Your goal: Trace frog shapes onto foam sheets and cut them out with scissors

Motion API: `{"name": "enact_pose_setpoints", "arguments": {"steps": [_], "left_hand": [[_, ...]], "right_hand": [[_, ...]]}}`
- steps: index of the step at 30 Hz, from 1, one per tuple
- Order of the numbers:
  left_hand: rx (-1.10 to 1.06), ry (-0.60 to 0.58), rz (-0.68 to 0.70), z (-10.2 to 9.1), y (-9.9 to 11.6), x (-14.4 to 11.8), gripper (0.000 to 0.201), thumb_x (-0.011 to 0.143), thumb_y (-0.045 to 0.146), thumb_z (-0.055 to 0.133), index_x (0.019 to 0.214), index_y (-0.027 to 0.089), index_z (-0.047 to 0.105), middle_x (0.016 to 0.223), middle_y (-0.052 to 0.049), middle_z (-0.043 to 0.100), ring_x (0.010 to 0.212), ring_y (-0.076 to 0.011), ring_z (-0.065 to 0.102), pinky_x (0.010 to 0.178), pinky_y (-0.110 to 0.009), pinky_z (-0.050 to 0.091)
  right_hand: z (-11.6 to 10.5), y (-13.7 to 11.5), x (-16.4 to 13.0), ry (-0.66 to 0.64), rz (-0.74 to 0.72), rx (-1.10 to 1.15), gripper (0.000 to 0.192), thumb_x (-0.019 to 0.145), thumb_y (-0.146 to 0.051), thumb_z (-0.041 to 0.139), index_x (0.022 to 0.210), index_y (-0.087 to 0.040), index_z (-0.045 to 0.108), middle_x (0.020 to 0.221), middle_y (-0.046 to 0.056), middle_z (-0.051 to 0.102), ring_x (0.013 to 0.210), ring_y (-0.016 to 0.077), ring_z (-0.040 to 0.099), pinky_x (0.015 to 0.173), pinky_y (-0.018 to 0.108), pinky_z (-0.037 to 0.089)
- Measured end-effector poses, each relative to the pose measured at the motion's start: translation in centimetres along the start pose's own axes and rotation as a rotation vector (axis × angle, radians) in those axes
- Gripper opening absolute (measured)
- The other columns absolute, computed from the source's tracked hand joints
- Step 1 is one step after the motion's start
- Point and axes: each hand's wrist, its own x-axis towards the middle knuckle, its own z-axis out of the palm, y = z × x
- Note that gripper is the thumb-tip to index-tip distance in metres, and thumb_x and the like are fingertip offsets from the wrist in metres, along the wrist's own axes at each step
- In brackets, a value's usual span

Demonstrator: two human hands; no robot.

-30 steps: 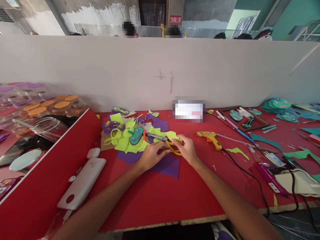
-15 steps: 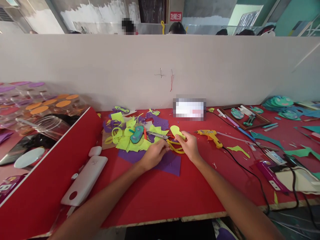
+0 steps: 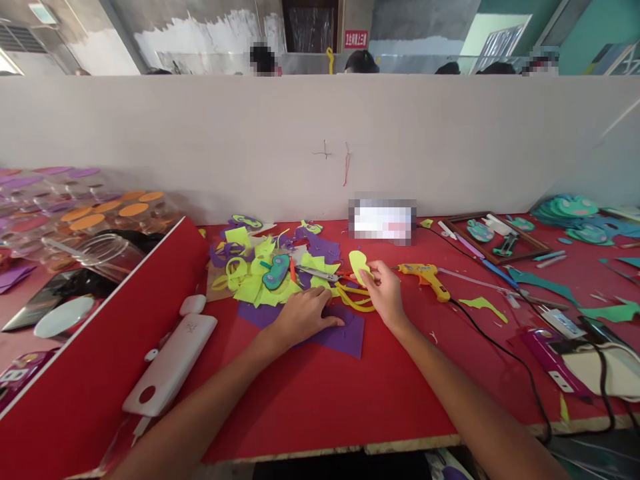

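Right hand pinched a yellow-green cutout lifted at 12 o'clock of its knuckles, left hand lay flat and open on the purple sheet; scissors near at 10 o'clock; better a light edge grip, sheet held firm

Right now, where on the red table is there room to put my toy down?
The bare red table at the near edge, between the two forearms and below the purple sheet, is free. It is crowded behind the left hand at the scrap pile, and right of the glue gun among cords.
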Motion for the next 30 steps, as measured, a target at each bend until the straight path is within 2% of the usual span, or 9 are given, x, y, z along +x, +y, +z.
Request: {"name": "enact_pose_setpoints", "arguments": {"steps": [7,10,13,16,18,20,23,25,30], "left_hand": [[-0.077,0.088,0.023,1.3,-0.5,0.4,0.049,0.086,0.067,0.063,0.081,0.018,0.058,0.086,-0.004,0.066,0.080,-0.0204,0.060,0.063,-0.028,0.034],[-0.165,0.136,0.175,1.5,-0.8,0.6,0.047,0.088,0.063,0.063,0.079,0.018,0.058,0.085,-0.004,0.064,0.083,-0.0200,0.057,0.070,-0.028,0.038],[-0.283,0.125,0.345,1.5,-1.0,0.6,0.041,0.097,0.055,0.056,0.081,0.017,0.061,0.086,-0.004,0.065,0.085,-0.0184,0.058,0.077,-0.028,0.040],[-0.417,0.129,0.277,1.5,-1.1,0.5,0.036,0.102,0.044,0.051,0.082,0.017,0.064,0.078,-0.002,0.065,0.075,-0.0151,0.058,0.070,-0.025,0.039],[-0.509,0.187,0.131,1.6,-1.2,0.5,0.031,0.102,0.040,0.053,0.086,0.017,0.065,0.072,-0.001,0.063,0.067,-0.0131,0.056,0.064,-0.023,0.037],[-0.574,0.252,0.012,1.8,-1.5,0.6,0.026,0.100,0.036,0.055,0.089,0.016,0.067,0.071,0.000,0.064,0.063,-0.0119,0.055,0.061,-0.022,0.036],[-0.636,0.278,-0.010,2.1,-1.8,0.7,0.024,0.099,0.035,0.057,0.092,0.016,0.069,0.075,-0.001,0.068,0.064,-0.0115,0.058,0.062,-0.021,0.039],[-0.661,0.271,0.039,2.1,-1.8,0.7,0.023,0.099,0.034,0.058,0.092,0.016,0.069,0.077,-0.002,0.070,0.066,-0.0114,0.061,0.064,-0.021,0.041],[-0.626,0.309,0.121,1.9,-1.6,0.6,0.023,0.098,0.031,0.059,0.084,0.015,0.067,0.072,-0.001,0.069,0.065,-0.0111,0.060,0.062,-0.021,0.041]], "right_hand": [[-0.7,-0.9,0.4,0.077,-0.120,-0.151,0.028,0.092,-0.050,0.062,0.094,-0.022,0.067,0.094,0.008,0.075,0.085,0.0247,0.070,0.073,0.033,0.055],[-0.4,-0.9,0.5,0.046,0.001,0.059,0.031,0.085,-0.048,0.072,0.101,-0.022,0.067,0.096,0.007,0.073,0.077,0.0207,0.067,0.065,0.031,0.055],[-0.4,-0.6,0.8,0.011,0.198,0.322,0.039,0.073,-0.047,0.082,0.097,-0.022,0.067,0.082,0.002,0.069,0.065,0.0158,0.062,0.059,0.028,0.053],[-0.7,-0.5,0.8,-0.033,0.247,0.443,0.036,0.068,-0.046,0.088,0.088,-0.022,0.068,0.077,0.000,0.067,0.068,0.0159,0.062,0.064,0.029,0.054],[-0.9,-0.9,0.7,-0.143,0.196,0.456,0.030,0.072,-0.045,0.086,0.083,-0.022,0.070,0.085,0.003,0.070,0.081,0.0194,0.067,0.074,0.031,0.055],[-1.1,-1.5,0.4,-0.333,0.111,0.409,0.022,0.079,-0.042,0.081,0.079,-0.022,0.071,0.110,0.007,0.072,0.107,0.0246,0.066,0.088,0.035,0.054],[-1.0,-2.1,-0.1,-0.589,-0.024,0.220,0.015,0.088,-0.037,0.074,0.080,-0.024,0.073,0.138,0.008,0.062,0.132,0.0285,0.055,0.099,0.040,0.050],[-0.7,-2.1,-0.3,-0.631,-0.113,0.086,0.013,0.089,-0.036,0.073,0.081,-0.025,0.075,0.134,0.009,0.063,0.131,0.0287,0.054,0.099,0.042,0.051],[0.0,-1.4,-0.4,-0.548,-0.252,-0.048,0.010,0.088,-0.033,0.074,0.081,-0.026,0.074,0.098,0.007,0.073,0.107,0.0271,0.064,0.093,0.043,0.052]]}}
